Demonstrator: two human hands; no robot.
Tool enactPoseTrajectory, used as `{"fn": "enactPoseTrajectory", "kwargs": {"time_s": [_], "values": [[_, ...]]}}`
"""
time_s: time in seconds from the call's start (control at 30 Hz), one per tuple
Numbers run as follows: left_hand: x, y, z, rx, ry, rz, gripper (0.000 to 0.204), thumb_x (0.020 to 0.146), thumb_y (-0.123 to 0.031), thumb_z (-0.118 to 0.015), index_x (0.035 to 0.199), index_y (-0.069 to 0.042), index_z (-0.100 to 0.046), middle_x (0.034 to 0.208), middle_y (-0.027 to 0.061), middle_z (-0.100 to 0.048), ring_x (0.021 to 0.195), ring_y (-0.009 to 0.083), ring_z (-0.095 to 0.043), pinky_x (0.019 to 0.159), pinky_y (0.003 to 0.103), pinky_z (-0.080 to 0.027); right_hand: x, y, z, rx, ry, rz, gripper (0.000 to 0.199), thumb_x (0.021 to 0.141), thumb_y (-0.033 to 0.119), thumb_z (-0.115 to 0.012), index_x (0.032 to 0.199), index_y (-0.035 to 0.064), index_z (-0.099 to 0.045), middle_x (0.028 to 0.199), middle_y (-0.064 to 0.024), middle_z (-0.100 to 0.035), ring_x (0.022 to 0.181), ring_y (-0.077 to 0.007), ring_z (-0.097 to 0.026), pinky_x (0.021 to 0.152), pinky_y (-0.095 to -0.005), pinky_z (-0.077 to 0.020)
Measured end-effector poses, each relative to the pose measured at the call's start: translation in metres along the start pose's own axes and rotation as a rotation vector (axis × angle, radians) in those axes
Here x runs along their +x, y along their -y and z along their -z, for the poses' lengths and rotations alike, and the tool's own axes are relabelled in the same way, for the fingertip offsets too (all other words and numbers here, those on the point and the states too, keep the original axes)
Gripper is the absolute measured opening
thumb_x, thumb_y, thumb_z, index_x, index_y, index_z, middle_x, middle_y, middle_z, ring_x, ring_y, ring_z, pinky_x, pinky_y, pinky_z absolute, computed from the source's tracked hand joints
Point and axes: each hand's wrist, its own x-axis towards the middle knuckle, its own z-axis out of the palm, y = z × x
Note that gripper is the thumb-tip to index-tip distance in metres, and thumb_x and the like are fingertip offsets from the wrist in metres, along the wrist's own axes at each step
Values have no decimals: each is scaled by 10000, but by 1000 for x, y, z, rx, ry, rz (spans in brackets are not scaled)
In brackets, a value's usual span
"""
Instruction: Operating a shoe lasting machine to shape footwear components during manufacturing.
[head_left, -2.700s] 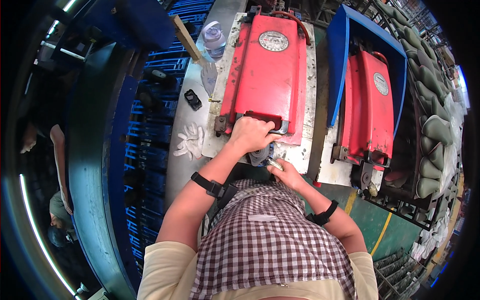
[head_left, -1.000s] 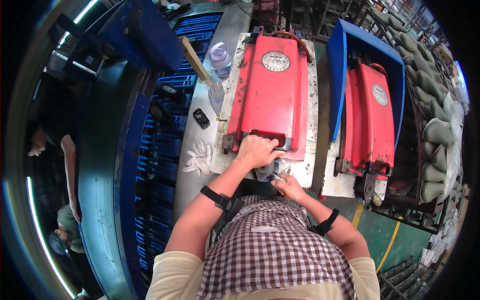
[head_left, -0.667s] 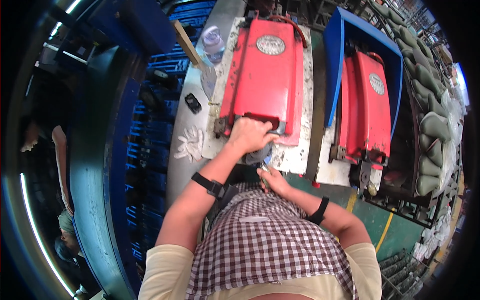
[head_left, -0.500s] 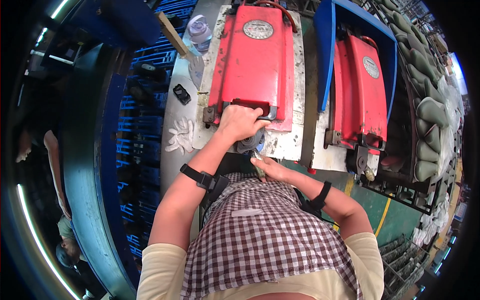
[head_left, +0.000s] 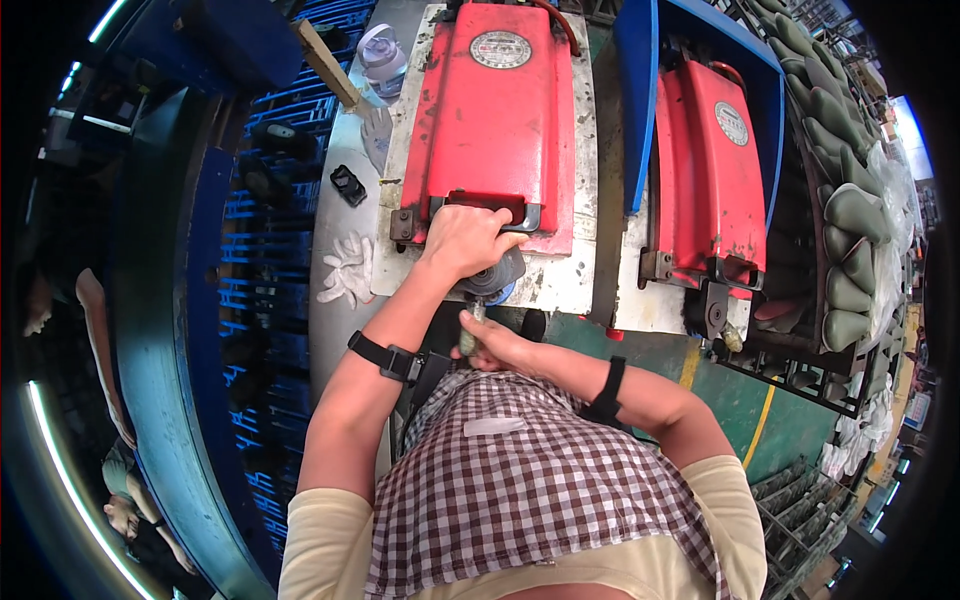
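Note:
A red machine cover (head_left: 490,130) with a round plate on top lies ahead of me on a stained white base (head_left: 575,250). My left hand (head_left: 463,240) is closed around the black handle (head_left: 533,217) at the cover's near end. Below it, a dark round pivot (head_left: 505,268) carries a short lever with a worn, wrapped-looking grip (head_left: 476,318). My right hand (head_left: 497,345) is closed on that lever grip, close to my checked apron, and its lower fingers are partly hidden.
On the grey bench at left lie a white glove (head_left: 348,270), a small black object (head_left: 348,185) and a clear plastic container (head_left: 382,52). A second red machine (head_left: 712,170) stands at right inside a blue frame (head_left: 640,110), beside a rack of dark green boot-like shapes (head_left: 850,215). Another person (head_left: 120,500) is at far left.
My right hand has swung the lever grip to the left, while my left hand has stayed on the cover's handle. The whole view has shifted slightly.

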Motion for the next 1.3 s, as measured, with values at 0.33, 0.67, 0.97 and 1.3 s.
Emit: {"fn": "enactPoseTrajectory", "kwargs": {"time_s": [0.33, 0.67, 0.97, 1.3], "values": [[21, -17, 91, -10, -118, -96, 383, 830, -468, -735, 860, -89, -686, 740, 137, -700, 716, 325, -698, 610, 446, -529, -12, 46, 5, -888, 123, 25, 527, 1031, 486, -519, 1093, -33, -581, 822, -116, -719, 575, -137, -610, 562, -306, -518], [114, -26, 253, 68, -320, -255, 391, 820, -352, -735, 1113, -95, -701, 940, 174, -714, 902, 349, -695, 793, 406, -542, -44, 153, 73, -846, -680, 678, 481, 964, 362, -645, 1299, 31, -543, 1046, -181, -678, 898, -263, -679, 793, -378, -545], [152, -17, 298, 94, -584, -420, 465, 867, -301, -734, 1257, -58, -661, 1209, 232, -652, 1099, 381, -638, 929, 411, -508, 86, 204, 45, -1315, -1422, 703, 1000, 714, 377, -851, 1525, 81, -348, 1577, -312, -252, 1344, -489, -382, 1088, -545, -354], [-73, 50, 76, -1591, -482, 793, 527, 967, -394, -648, 1402, -135, -500, 1300, 83, -571, 1193, 240, -574, 967, 423, -477, -11, 190, 20, 151, -245, 1016, 699, 912, 217, -566, 1527, -29, -340, 1381, -179, -549, 1254, -249, -567, 1090, -366, -431]]}}
